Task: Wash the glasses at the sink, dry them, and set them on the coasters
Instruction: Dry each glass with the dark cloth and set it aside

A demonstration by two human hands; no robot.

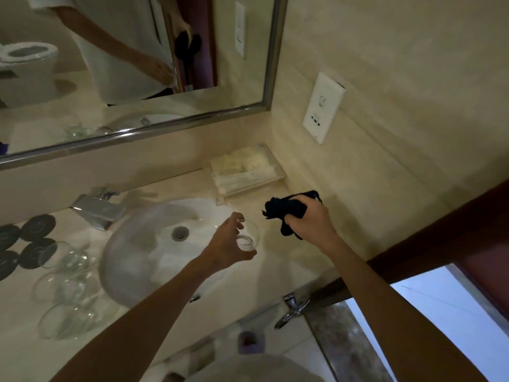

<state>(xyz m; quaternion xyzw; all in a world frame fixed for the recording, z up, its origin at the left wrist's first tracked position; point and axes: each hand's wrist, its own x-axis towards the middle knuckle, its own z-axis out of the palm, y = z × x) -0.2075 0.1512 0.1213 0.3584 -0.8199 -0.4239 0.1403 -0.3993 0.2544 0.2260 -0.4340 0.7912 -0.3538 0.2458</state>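
Note:
My left hand (228,244) holds a clear glass (249,237) by its side over the right rim of the white sink (132,274). Just to its right, my right hand (311,219) grips a bunched dark cloth (285,209) above the counter. Three more clear glasses (68,288) lie grouped on the counter left of the sink. Behind them, several dark round coasters (37,226) sit at the far left edge with nothing on them.
A chrome tap (96,209) stands behind the sink. A clear tray of white packets (245,172) sits in the back right corner under a wall socket (325,107). A mirror (137,64) spans the wall. A dark wooden door frame (440,238) runs along the right.

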